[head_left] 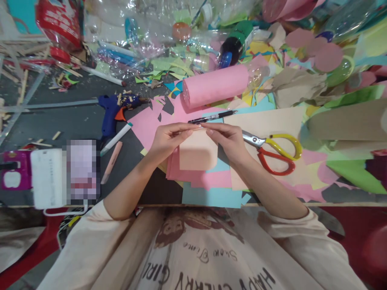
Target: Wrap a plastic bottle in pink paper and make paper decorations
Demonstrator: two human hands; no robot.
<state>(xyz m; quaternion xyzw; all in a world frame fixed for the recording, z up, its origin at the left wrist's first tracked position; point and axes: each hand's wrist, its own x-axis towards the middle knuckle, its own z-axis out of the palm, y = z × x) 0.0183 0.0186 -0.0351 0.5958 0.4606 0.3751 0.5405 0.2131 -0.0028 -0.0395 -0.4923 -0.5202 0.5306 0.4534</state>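
Note:
My left hand (172, 139) and my right hand (226, 139) meet fingertip to fingertip, thumbs and forefingers pinched together. A tiny whitish edge shows between the fingertips; what it belongs to I cannot make out. Just below them is a peach piece of paper (198, 155) with a rounded lower corner, over pink paper (211, 180) and light blue paper (211, 197). Whether the fingers touch the peach piece is hidden. A black pen (213, 117) lies right beyond the fingertips. Scissors (272, 151) with one yellow and one red handle lie beside my right wrist.
A blue glue gun (110, 114), markers (116, 139) and a phone (83, 171) with a white cable lie to the left. Beyond my hands rests a pink-wrapped bottle (216, 85). Plastic bottles, paper scraps and a green-labelled bottle (237, 42) crowd the back.

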